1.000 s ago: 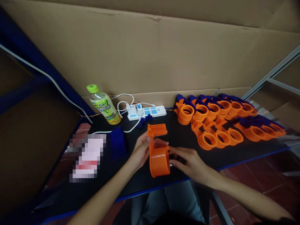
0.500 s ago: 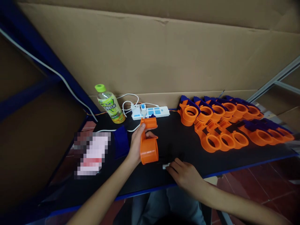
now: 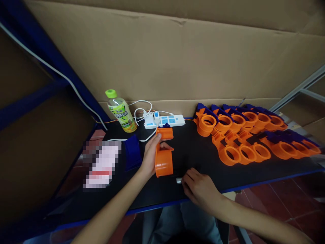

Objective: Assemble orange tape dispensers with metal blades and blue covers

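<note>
L hand [image 3: 149, 156] holds orange part [image 3: 164, 163], bottle [image 3: 121, 112] label unreadable

The left hand [image 3: 149, 157] gripped an orange part [image 3: 164, 161] upright on the black table [image 3: 193, 152], fingers wrapped round its neck. The right hand [image 3: 200, 189] lay on the table just beside it, fingertips touching a small pale piece [image 3: 179, 180]; whether it was pinched was unclear. A bottle [image 3: 120, 112] and power strip [image 3: 165, 121] stood behind, a blue block [image 3: 132, 152] lay to the left, and rows of orange rings [image 3: 254, 135] lay to the right.
</note>
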A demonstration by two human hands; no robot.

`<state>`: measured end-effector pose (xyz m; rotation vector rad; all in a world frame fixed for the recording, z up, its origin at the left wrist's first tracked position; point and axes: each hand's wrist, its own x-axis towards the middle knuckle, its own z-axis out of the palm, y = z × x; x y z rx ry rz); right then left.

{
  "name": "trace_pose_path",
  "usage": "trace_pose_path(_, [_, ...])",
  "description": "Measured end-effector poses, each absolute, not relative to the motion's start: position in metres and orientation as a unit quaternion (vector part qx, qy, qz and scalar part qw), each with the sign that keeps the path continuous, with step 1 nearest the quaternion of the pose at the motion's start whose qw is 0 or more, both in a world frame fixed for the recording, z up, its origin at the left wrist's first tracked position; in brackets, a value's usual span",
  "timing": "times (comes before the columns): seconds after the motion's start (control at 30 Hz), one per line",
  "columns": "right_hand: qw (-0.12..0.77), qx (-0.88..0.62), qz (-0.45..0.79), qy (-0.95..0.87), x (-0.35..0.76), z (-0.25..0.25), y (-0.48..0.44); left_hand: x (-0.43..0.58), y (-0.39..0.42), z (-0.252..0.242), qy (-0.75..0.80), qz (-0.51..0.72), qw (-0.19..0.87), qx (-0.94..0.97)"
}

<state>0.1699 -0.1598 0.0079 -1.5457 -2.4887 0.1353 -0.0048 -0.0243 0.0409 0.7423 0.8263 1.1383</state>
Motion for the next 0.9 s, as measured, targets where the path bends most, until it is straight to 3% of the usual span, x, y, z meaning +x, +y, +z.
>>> trace_pose_path(0.23, [0.152, -0.556, 0.151, -0.803, 0.171, 0.018, -0.157, -0.006, -0.023, 0.042, 0.365, 0.503, 0.708, 0.334])
trace_pose_path(0.43, [0.178, -0.537, 0.227, -0.793, 0.189, 0.059, -0.141, -0.004, -0.022, 0.042, 0.357, 0.516, 0.703, 0.336])
trace_pose_path(0.6, [0.289, -0.535, 0.27, -0.746, 0.218, 0.087, -0.092, -0.005, -0.019, 0.039, 0.361, 0.479, 0.718, 0.353])
trace_pose_path(0.73, [0.384, -0.496, 0.362, -0.689, 0.223, 0.085, -0.047, -0.005, -0.021, 0.039, 0.351, 0.454, 0.718, 0.394])
trace_pose_path(0.9, [0.38, -0.47, 0.473, -0.641, 0.216, 0.075, -0.027, -0.005, -0.021, 0.04, 0.354, 0.441, 0.71, 0.418])
